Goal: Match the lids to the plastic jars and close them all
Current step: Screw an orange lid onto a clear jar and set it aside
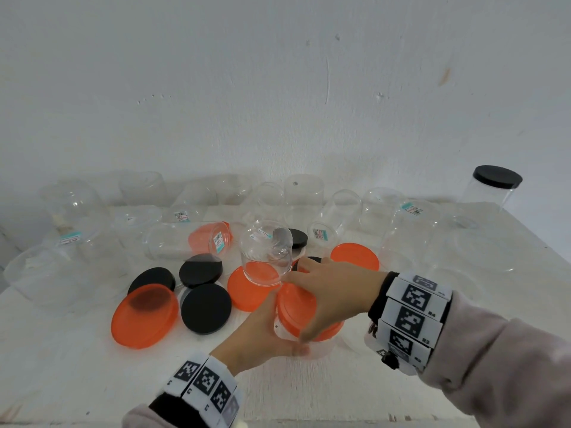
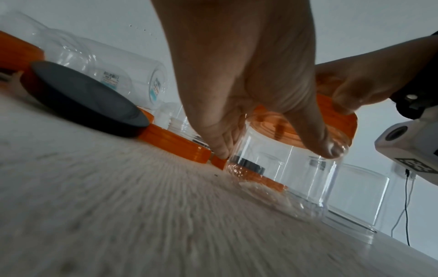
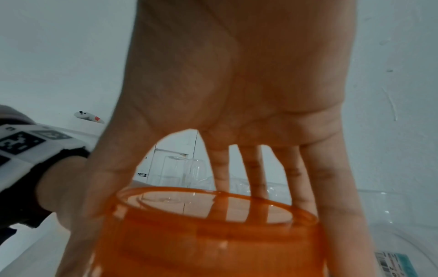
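A small clear plastic jar point(image 2: 284, 174) stands on the white table near the front. An orange lid point(image 1: 296, 307) sits on its mouth, also seen as the orange lid point(image 3: 213, 239) in the right wrist view. My left hand point(image 1: 272, 332) grips the jar's wall just below the lid, thumb on the near side and fingers point(image 2: 220, 142) on the far side. My right hand point(image 1: 321, 295) arches over the lid from the right, its thumb and spread fingers point(image 3: 255, 174) curled round the rim. The jar's far side is hidden behind my hands.
Loose orange lids point(image 1: 144, 315) point(image 1: 355, 256) and black lids point(image 1: 206, 307) point(image 1: 200, 270) lie left and behind. An upturned clear jar point(image 1: 265, 251) stands on another orange lid. Several open clear jars line the wall; a black-lidded jar point(image 1: 494, 186) stands back right.
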Action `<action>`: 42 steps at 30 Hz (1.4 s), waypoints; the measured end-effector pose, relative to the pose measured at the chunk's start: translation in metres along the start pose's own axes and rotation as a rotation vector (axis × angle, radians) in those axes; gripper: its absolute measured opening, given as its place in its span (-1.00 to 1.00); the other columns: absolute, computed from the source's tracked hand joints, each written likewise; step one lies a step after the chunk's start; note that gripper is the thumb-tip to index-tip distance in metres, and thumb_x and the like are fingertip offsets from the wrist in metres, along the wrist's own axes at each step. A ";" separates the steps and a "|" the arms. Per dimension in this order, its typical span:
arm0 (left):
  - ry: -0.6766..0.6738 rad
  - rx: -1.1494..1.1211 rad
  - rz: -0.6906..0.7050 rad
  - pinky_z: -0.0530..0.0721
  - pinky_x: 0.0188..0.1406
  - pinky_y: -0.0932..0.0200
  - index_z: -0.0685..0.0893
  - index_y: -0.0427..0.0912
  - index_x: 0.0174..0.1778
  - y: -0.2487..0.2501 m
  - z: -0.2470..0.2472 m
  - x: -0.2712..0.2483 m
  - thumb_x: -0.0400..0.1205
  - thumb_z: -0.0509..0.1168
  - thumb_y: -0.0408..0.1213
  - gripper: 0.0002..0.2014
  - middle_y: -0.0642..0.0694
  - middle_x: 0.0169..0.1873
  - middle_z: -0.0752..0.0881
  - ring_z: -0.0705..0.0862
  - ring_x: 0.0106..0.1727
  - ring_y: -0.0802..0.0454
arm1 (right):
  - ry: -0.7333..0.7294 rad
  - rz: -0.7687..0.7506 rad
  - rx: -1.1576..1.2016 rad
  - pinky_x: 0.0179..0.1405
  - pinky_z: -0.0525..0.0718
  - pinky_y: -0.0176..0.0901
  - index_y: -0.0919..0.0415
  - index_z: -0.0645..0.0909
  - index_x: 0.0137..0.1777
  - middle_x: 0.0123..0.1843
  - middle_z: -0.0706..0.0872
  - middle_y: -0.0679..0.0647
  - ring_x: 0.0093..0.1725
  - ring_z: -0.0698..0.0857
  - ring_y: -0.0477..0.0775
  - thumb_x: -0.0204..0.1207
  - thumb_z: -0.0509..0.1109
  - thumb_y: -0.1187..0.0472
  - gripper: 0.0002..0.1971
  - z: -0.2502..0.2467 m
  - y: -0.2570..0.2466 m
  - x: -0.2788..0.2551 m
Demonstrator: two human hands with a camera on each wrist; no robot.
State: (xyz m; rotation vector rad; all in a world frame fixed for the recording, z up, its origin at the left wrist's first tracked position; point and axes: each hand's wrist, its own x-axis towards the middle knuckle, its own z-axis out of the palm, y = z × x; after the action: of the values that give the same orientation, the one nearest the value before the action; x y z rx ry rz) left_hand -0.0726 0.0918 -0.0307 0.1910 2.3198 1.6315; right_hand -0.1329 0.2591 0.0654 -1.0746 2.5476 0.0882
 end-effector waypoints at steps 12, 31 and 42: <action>-0.003 -0.020 -0.006 0.49 0.18 0.51 0.13 0.57 0.29 -0.002 0.002 0.000 0.28 0.67 -0.16 -0.04 0.41 0.36 0.39 0.41 0.37 0.45 | -0.116 -0.049 0.167 0.40 0.43 0.15 -0.45 0.12 0.56 0.51 0.24 -0.12 0.43 0.26 0.11 0.34 0.54 -0.19 -0.14 -0.014 -0.001 -0.006; -0.002 -0.032 -0.012 0.44 0.04 0.65 0.12 0.59 0.26 -0.006 0.004 0.000 0.32 0.65 -0.21 -0.06 0.53 0.29 0.32 0.34 0.22 0.72 | -0.089 -0.045 0.111 0.23 0.43 0.03 -0.44 0.23 0.51 0.43 0.27 -0.16 0.21 0.28 0.04 0.34 0.52 -0.24 -0.23 -0.013 -0.008 -0.006; -0.010 -0.001 -0.018 0.46 0.06 0.63 0.09 0.59 0.29 -0.007 0.003 0.000 0.32 0.65 -0.16 -0.04 0.53 0.30 0.33 0.36 0.29 0.59 | -0.144 -0.002 0.113 0.19 0.51 0.07 -0.33 0.12 0.59 0.50 0.22 -0.09 0.33 0.33 0.14 0.30 0.59 -0.13 -0.07 -0.016 -0.010 -0.004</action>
State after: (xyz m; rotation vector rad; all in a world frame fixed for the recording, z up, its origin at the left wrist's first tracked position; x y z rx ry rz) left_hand -0.0716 0.0919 -0.0378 0.1772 2.3068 1.6202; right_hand -0.1286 0.2519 0.0822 -0.9906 2.3932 0.0197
